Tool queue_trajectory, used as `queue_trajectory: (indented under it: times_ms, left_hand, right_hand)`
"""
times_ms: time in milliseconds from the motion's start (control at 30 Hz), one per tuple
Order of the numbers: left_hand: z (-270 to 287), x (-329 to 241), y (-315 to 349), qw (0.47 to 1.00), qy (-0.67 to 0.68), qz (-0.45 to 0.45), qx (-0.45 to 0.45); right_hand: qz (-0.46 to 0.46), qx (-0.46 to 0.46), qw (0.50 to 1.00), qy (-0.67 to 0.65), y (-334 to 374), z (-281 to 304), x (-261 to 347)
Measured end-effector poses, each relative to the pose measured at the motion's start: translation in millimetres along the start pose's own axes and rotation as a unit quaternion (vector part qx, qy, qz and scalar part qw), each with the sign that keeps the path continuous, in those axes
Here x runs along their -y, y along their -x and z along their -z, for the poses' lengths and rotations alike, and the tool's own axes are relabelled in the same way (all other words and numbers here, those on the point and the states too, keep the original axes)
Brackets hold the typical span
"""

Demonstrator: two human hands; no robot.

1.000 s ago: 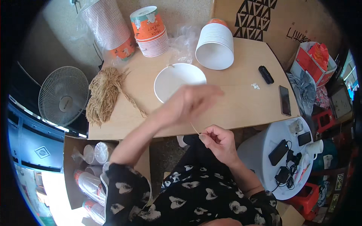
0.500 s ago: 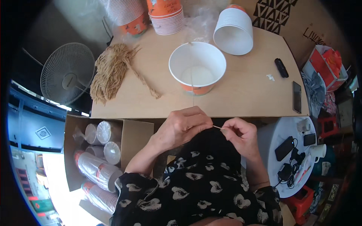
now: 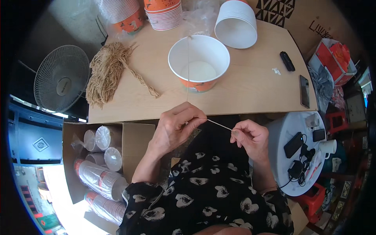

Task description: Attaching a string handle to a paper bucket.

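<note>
Between my two hands a thin pale cord (image 3: 219, 124) is pulled straight over the table's front edge. My left hand (image 3: 170, 127) pinches it between thumb and fingers. At its other end, my right hand (image 3: 251, 139) grips the cord with thumb and fingertips. A fine strand runs from near my left hand up across the mouth of a white-and-orange paper bucket (image 3: 201, 84), reaching its far rim. The bucket stands upright, and its white inside shows. To its left lies a bundle of tan twine (image 3: 106, 74) with a twisted tail pointing toward me.
Another paper bucket (image 3: 236, 33) lies on its side behind. Stacked orange tubs (image 3: 162, 15) stand farther back. On the right are a black case (image 3: 287, 61) and a phone (image 3: 304, 91). An open carton (image 3: 135, 145) of wrapped cups sits lower left, below a fan (image 3: 62, 78).
My hands have drawn farther apart, so a longer stretch of cord shows between them. The whole view has shifted slightly, with the table things now higher and farther left.
</note>
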State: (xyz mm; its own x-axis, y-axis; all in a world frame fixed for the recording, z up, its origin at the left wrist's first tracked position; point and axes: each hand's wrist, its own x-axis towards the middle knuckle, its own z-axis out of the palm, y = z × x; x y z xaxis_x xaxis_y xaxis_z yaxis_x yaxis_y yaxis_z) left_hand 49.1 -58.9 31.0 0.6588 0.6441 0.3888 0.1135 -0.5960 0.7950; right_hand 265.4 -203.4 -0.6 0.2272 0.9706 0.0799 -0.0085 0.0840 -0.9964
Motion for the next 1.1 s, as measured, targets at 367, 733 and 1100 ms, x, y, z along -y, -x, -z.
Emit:
queue_trajectory:
  times_ms: [367,733,1100]
  left_hand:
    - [-35.5,-3.1,12.6,0.968,0.227,0.085,0.057]
    - [-21.8,14.9,15.0,0.999,0.016,0.004,-0.04]
    - [-46.8,51.1,-7.4,0.956,0.103,0.058,-0.27]
  right_hand:
    - [-0.046,0.055,0.997,0.022,-18.2,-16.5,4.5]
    - [0.206,0.008,0.941,0.269,-54.8,-14.4,5.4]
    - [0.382,-0.021,0.787,0.484,-124.4,-20.1,15.5]
